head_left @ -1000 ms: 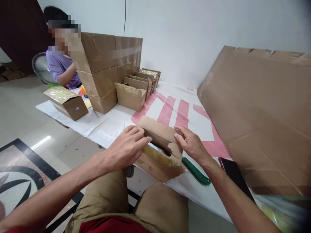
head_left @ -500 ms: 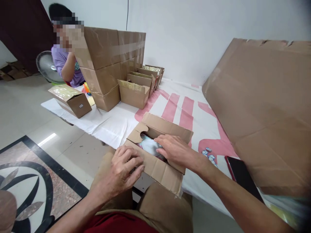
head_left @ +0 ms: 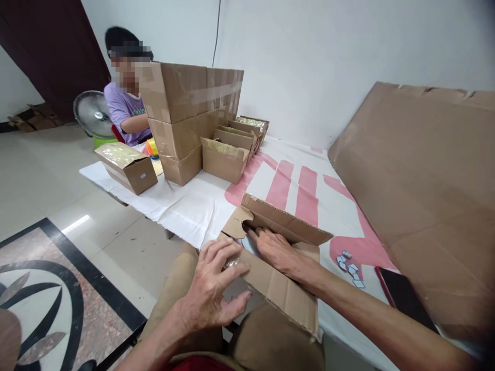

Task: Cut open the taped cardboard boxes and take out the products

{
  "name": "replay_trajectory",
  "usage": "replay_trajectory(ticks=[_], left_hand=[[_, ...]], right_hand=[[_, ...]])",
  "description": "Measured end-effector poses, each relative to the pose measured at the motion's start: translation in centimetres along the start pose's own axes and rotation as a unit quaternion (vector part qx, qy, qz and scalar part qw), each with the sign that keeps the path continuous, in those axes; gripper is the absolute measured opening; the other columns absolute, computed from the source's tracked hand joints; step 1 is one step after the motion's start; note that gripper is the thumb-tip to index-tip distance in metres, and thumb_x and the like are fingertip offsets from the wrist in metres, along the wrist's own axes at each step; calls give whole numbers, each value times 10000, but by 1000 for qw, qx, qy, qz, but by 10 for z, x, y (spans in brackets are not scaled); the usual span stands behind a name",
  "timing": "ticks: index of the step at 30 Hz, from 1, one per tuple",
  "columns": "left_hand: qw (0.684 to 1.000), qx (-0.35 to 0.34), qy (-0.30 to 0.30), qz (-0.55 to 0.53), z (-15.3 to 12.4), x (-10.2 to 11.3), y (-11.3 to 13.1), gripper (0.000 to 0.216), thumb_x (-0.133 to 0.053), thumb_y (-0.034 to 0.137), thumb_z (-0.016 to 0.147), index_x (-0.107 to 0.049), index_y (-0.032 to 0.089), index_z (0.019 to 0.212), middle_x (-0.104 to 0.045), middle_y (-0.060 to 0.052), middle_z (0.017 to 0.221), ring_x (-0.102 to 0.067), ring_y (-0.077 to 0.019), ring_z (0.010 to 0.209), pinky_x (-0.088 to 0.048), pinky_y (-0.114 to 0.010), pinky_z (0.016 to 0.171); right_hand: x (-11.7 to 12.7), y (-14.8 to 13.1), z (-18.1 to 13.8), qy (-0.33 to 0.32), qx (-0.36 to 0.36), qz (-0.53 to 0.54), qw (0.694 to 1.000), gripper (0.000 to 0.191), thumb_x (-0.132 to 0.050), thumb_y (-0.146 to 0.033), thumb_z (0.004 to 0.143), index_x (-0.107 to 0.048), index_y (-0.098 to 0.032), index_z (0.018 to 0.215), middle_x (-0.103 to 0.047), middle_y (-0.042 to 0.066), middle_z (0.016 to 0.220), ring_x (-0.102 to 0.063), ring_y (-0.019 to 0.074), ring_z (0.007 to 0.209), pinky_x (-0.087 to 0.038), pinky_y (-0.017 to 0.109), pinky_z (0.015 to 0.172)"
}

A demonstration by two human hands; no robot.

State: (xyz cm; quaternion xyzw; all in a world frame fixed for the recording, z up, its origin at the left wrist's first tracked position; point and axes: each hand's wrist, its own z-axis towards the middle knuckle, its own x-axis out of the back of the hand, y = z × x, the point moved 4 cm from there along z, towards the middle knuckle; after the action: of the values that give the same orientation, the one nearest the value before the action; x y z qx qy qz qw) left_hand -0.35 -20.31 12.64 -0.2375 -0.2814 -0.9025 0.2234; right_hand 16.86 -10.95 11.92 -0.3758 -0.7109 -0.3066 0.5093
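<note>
- Your right grip [head_left: 276, 250] reached into the open carton [head_left: 276, 283], fingertips hidden; whether they held anything, could not tell.
- Your left grip [head_left: 211, 283] was wide, thumb well apart from the curled fingers, by the left end of the near flap [head_left: 296, 299]. Contact unclear.
- The carton lay around your right grip, just right of your left grip, at the near edge of the desk [head_left: 181, 206]. A pale item [head_left: 249, 246] showed inside, just left of your right grip.
- Risk: the near flap jutted out above your lap. With no firm left hold apparent, a drag from your right forearm could have tipped the carton.
- Risk: the notched flap [head_left: 236, 222], just left of your right grip, could have snagged knuckles or contents on a hasty lift.
- Risk: small loose tags [head_left: 351, 268] lay right of your right grip, near the phone [head_left: 404, 296]; a sweeping forearm could have scattered them.
</note>
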Motion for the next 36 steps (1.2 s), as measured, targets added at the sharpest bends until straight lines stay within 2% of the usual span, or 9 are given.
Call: replay_trajectory(ticks=[2, 5, 12, 18, 20, 24, 30, 32, 36], left_hand=[[999, -13, -31, 36, 0, 1, -8, 299, -673, 205, 859, -687, 219, 1157, -720, -113, 1324, -589, -324, 1371, -343, -573, 1233], [998, -25, -18, 63, 2, 2, -18, 361, -568, 29, 836, -678, 227, 1118, -772, -59, 1213, -655, -242, 1280, -340, -519, 1257], [996, -25, 76, 36, 11, -1, -20, 383, -514, -56, 825, -691, 221, 1022, -743, -52, 1028, -685, -200, 1078, -582, -392, 984], [993, 1, 112, 29, 23, -25, -20, 384, -495, -59, 804, -710, 208, 976, -663, -55, 955, -664, -193, 981, -611, -359, 856], [997, 25, 63, 36, 26, -29, -14, 359, -530, -17, 804, -718, 226, 991, -700, -56, 996, -676, -235, 1059, -576, -500, 1006], [995, 97, 38, -6, 28, -2, -3, 498, -646, 174, 869, -638, 282, 1355, -639, -125, 1456, -478, -385, 1486, -225, -776, 1250], [943, 135, -41, -302, 62, 22, -11, 1122, -876, 556, 778, -250, 333, 1683, -461, -193, 1647, -535, -395, 1468, -599, -511, 1053], [930, 136, -45, -337, 77, 21, -11, 1162, -909, 566, 735, -278, 315, 1678, -500, -183, 1620, -578, -396, 1426, -613, -482, 1037], [901, 177, 47, -393, 90, 20, -14, 1013, -917, 532, 735, -426, 294, 1589, -629, -140, 1480, -684, -349, 1277, -640, -422, 972]], right_hand=[[1, 4, 0, 12, 4, 33, 999, 702, -642, -450, 976, -438, -156, 1580, -664, 218, 1359, -638, 357, 1257, -519, 453, 990], [9, 6, -3, 53, 9, 75, 996, 628, -658, -422, 962, -513, -181, 1524, -683, 183, 1356, -632, 349, 1288, -500, 475, 1055], [61, 20, -33, 227, 31, 142, 963, 662, -712, -437, 885, -576, -212, 1493, -705, 154, 1408, -664, 357, 1293, -549, 533, 1071], [113, 55, -84, 372, -11, 235, 898, 726, -788, -471, 834, -588, -224, 1486, -685, 115, 1468, -672, 382, 1310, -560, 570, 1100], [120, 64, -98, 388, -24, 245, 888, 740, -814, -487, 812, -597, -244, 1476, -685, 104, 1466, -663, 400, 1324, -570, 587, 1090], [126, 67, -119, 393, -1, 219, 893, 704, -813, -517, 817, -615, -291, 1454, -700, 87, 1439, -676, 407, 1297, -609, 589, 1036], [148, 27, -122, 309, 116, 138, 934, 613, -765, -417, 837, -638, -283, 1422, -760, 87, 1305, -725, 353, 1160, -611, 516, 995], [158, 11, -119, 297, 149, 114, 936, 586, -748, -400, 849, -643, -282, 1414, -764, 88, 1282, -719, 347, 1162, -599, 509, 1001], [167, 12, -122, 352, 151, 128, 915, 691, -772, -512, 850, -592, -294, 1481, -700, 93, 1407, -670, 370, 1290, -562, 551, 1098]])
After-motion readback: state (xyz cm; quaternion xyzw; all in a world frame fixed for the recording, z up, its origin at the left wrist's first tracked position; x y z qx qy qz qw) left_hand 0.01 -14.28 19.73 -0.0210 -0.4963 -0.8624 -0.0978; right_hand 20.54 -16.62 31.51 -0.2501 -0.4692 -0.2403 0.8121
